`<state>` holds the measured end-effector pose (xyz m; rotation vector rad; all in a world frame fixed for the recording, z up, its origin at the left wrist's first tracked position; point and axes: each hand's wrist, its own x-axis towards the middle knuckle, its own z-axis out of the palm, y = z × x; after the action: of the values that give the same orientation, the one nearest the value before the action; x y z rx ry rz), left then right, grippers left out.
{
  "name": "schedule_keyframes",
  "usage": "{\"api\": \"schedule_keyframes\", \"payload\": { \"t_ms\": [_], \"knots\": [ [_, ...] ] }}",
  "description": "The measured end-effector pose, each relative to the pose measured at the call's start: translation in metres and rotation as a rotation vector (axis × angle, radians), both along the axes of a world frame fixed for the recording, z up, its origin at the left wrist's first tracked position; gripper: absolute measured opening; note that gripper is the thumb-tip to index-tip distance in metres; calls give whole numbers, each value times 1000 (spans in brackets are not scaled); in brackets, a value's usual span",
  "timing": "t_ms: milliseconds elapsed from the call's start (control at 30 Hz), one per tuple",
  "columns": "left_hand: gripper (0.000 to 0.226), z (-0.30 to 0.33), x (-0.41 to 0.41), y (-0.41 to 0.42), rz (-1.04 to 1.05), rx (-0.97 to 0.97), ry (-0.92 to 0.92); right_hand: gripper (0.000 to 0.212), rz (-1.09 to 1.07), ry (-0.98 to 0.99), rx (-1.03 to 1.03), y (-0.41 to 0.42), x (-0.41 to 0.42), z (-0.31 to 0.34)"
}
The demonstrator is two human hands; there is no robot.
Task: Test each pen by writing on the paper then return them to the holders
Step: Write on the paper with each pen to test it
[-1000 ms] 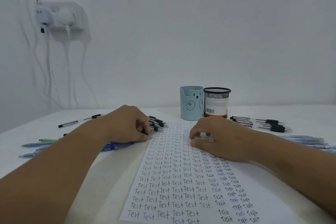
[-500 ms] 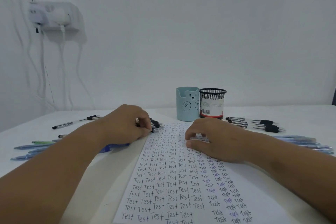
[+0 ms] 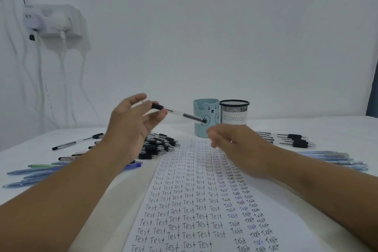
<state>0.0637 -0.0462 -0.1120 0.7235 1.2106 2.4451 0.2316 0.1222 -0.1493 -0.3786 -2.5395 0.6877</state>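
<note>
My left hand (image 3: 133,125) is raised above the table and pinches a clear pen with a black grip (image 3: 180,113), which points right toward the holders. My right hand (image 3: 237,145) hovers blurred over the top of the paper (image 3: 196,196), fingers loosely bent and holding nothing. The paper is covered with rows of the handwritten word "Test". A light blue bear cup (image 3: 205,116) and a black mesh holder (image 3: 234,111) stand side by side behind the paper. A pile of black-grip pens (image 3: 157,146) lies left of the paper's top.
More black pens (image 3: 290,140) and pale blue pens (image 3: 335,160) lie on the right. Blue and green pens (image 3: 38,170) lie at the left, with single black pens (image 3: 77,142) farther back. A wall socket with white cables (image 3: 54,20) hangs at the upper left.
My left hand has lifted off the pen pile with one pen in its fingers. My right hand has risen from the paper and moved slightly right.
</note>
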Motion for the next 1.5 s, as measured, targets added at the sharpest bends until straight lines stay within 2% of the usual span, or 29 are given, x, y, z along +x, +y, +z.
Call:
{"api": "schedule_keyframes", "payload": {
  "t_ms": [100, 167, 267, 333, 467, 567, 767, 900, 933, 967, 1033, 1067, 1167, 1233, 1333, 1400, 1500],
  "knots": [
    [19, -9, 7, 6, -165, -44, -59, 32, -1, 236, -476, 2, -6, 4],
    [19, -14, 11, 8, -199, -120, 8, 31, 81, 345, -722, 3, -4, 7],
    [17, -22, 9, 9, -55, -410, 344, 30, 142, 435, -981, 7, 2, 15],
    [19, -26, 8, 8, 8, -553, 521, 35, 194, 417, -1153, 10, 4, 19],
    [21, -31, 14, 10, 41, -625, 593, 39, 281, 308, -1288, 12, 7, 20],
    [23, -33, 19, 13, 47, -616, 613, 33, 331, 331, -1330, 14, 8, 21],
    [27, -36, 24, 14, 12, -596, 628, 31, 363, 339, -1298, 18, 8, 18],
    [20, -35, 31, 17, -50, -543, 619, 59, 330, 308, -1129, 8, 6, 16],
    [19, -34, 34, 17, -76, -528, 629, 60, 301, 291, -1057, 5, 4, 14],
    [19, -33, 37, 18, -101, -516, 642, 53, 276, 273, -977, 3, 2, 11],
    [19, -33, 41, 19, -116, -518, 701, 22, 227, 268, -847, 2, -1, 7],
    [20, -33, 39, 20, -87, -545, 764, 13, 189, 290, -827, 4, -2, 7],
    [26, -37, 29, 19, 26, -730, 1008, 23, 23, 408, -777, 19, -2, 9],
    [26, -39, 24, 16, -10, -917, 1109, 10, -27, 395, -741, 25, 1, 11],
    [25, -44, 16, 17, -94, -1096, 1197, 19, -73, 255, -778, 31, -1, 7],
    [24, -44, 13, 20, -113, -1122, 1228, 16, -111, 179, -692, 33, -4, 4],
    [21, -44, 11, 22, -117, -1125, 1221, 29, -166, 147, -491, 37, -10, -1]
  ]
}}
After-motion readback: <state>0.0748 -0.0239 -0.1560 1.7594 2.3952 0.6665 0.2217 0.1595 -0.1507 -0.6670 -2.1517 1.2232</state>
